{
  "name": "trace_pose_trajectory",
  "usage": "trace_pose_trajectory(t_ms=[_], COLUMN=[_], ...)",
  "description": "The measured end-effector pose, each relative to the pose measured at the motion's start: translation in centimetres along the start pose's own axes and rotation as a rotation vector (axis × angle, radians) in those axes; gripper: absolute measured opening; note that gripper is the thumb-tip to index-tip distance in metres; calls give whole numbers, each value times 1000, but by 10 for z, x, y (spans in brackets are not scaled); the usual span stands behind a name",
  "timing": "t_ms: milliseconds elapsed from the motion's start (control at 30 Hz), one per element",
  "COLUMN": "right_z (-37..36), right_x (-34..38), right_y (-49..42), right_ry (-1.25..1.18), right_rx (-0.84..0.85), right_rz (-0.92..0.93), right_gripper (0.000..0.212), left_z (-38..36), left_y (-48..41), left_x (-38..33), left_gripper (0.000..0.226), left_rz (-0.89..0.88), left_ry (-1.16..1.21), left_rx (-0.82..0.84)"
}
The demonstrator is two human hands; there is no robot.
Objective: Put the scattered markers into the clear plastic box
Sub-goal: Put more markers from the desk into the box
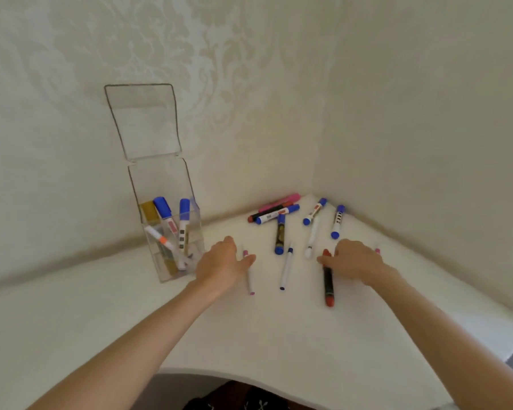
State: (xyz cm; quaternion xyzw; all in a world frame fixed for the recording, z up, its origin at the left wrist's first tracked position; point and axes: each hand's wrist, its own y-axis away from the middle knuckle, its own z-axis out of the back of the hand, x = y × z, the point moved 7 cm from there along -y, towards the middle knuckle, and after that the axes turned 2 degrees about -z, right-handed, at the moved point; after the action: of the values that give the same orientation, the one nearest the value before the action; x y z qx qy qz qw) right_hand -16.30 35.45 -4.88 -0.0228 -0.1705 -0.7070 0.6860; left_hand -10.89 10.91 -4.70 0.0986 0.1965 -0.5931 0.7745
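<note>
A tall clear plastic box (190, 261) stands at the left with its lid (144, 122) swung up against the wall; several markers stand inside it. My left hand (222, 264) lies just right of the box, its fingertips touching a thin pink-tipped pen (249, 276) on the table. My right hand (353, 258) rests with its fingers on the upper end of a black marker with red ends (328, 282). A thin blue-tipped pen (286, 269) lies between my hands. Further back lie a dark blue-capped marker (280, 235), a white marker (312, 236) and several blue-capped and pink ones in the corner (274, 210).
The white corner table (249, 335) meets two pale patterned walls behind the markers. Its curved front edge (219, 372) is near my body. A small pink tip (377, 250) shows just behind my right hand.
</note>
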Motion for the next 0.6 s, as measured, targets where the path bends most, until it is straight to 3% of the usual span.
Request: trace_pose_trajectory(t_ms=[100,200,267,400,467,533,600], right_z=[-16,-15,-11,-1,5,6,0], right_x=[5,9,7,-1,0,11,24], right_y=[0,-2,-7,-26,-37,-47,-54], right_ry=[85,19,-176,-558,-598,-567,-463], right_rx=[-39,-66,-86,-137,-181,-181,-135], right_rz=[0,-16,-47,-92,-76,-59,-63], right_gripper=[36,29,28,30,14,18,24], left_z=[-20,-28,-28,-26,-29,-34,-39], left_y=[-7,-15,-20,-35,-43,-50,-51], left_x=[4,7,5,-3,-7,-12,-17], left_gripper=[53,36,27,30,25,24,15], left_rz=[88,126,132,126,126,136,174], left_ry=[-55,-59,10,106,117,285,634], left_rx=[84,151,164,168,177,188,197])
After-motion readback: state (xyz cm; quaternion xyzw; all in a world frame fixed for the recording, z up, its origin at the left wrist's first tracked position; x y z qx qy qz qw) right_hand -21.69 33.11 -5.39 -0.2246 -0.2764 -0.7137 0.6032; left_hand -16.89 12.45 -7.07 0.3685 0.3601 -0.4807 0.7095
